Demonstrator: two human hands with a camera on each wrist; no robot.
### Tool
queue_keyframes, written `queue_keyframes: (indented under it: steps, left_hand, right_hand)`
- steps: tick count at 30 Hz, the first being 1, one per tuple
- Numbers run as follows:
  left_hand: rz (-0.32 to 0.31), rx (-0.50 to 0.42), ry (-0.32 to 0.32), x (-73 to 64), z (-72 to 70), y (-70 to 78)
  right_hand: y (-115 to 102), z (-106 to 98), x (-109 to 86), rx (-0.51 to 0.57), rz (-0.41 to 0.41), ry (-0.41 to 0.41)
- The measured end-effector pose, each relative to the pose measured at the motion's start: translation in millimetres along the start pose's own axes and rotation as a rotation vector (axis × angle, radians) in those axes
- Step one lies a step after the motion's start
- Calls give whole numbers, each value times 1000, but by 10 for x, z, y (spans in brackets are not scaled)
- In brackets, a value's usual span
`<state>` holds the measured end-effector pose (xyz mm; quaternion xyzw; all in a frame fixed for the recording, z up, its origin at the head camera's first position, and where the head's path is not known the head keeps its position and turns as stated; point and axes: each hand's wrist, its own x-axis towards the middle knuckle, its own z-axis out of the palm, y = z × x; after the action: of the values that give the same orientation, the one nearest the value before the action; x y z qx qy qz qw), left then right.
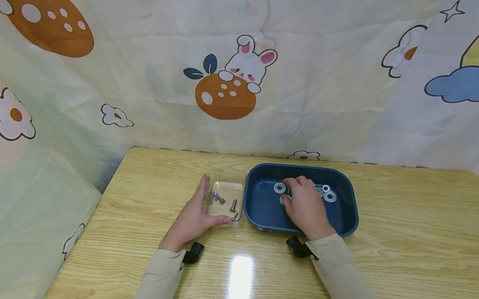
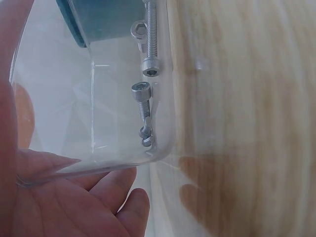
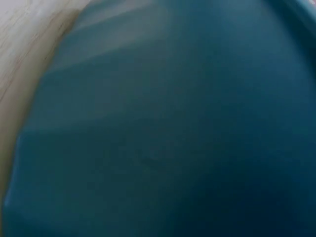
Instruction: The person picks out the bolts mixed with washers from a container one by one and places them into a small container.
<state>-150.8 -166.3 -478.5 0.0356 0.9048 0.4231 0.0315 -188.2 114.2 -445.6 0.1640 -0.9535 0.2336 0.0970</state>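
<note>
My left hand (image 1: 194, 217) lies along the left and near sides of a clear plastic box (image 1: 228, 185), fingers and thumb spread and touching it. Inside the box lie several metal socket-head bolts (image 2: 141, 91), most gathered along one wall in the left wrist view. My right hand (image 1: 306, 207) reaches down into a dark blue tray (image 1: 257, 214), thumb and fingers bent toward its floor. Around its fingertips are several flat metal washers (image 1: 279, 188). Whether something sits between those fingertips cannot be made out. Only the blue tray wall (image 3: 148, 123) fills most of the right wrist view.
Box and tray stand side by side on a wood-grain table (image 1: 417, 238), close to its back edge. Behind it hangs a printed cloth (image 1: 323, 89) with rabbits and flowers. Each wrist carries a small black camera (image 1: 194, 253). A bright light reflection (image 1: 240, 289) lies on the tabletop.
</note>
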Motion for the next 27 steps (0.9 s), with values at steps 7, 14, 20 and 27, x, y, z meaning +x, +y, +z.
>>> queue_keyframes:
  steps: [7,14,20,27]
  left_hand:
    - [-5,8,2,0,-4,5]
    - [-11,9,-2,1,-9,7]
    - [-12,8,-4,-10,-21,33]
    - [-10,4,-5,-9,-18,26]
  right_hand:
    - [33,29,26,-22,24,-34]
    - [40,53,42,-45,59,-92]
    - [45,65,47,-40,89,-135]
    - [61,87,42,-46,106,-164]
